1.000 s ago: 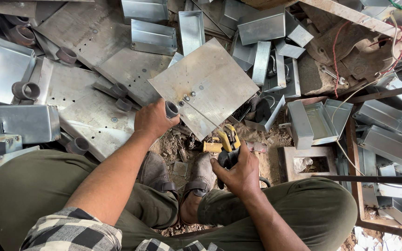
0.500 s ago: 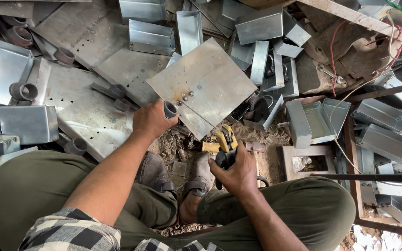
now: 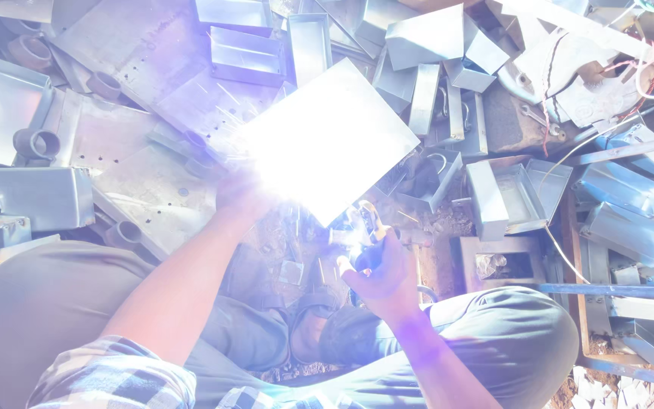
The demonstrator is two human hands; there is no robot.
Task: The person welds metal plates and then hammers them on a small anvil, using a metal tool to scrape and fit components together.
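1. Risk: bare hands sit right next to a bright arc flash on the metal plate (image 3: pixel 342 144); sparks or hot spatter could burn skin, and glare washes out the view of the joint, so aim could drift.
2. Risk: plate is propped tilted on loose scrap boxes (image 3: pixel 240 53); a nudge could shift it.
3. Left hand (image 3: pixel 247 197): forearm runs up from 7 o'clock and the hand rests at the plate's lower-left edge. Grip is lost in glare; can't tell if it's closed.
4. Right hand (image 3: pixel 384 276): at 5 o'clock of the plate, fingers wrapped round a yellow-handled electrode holder (image 3: pixel 365 227), tip pointing toward the flash.
5. Plate lies centre frame, above the knees, on the floor clutter.
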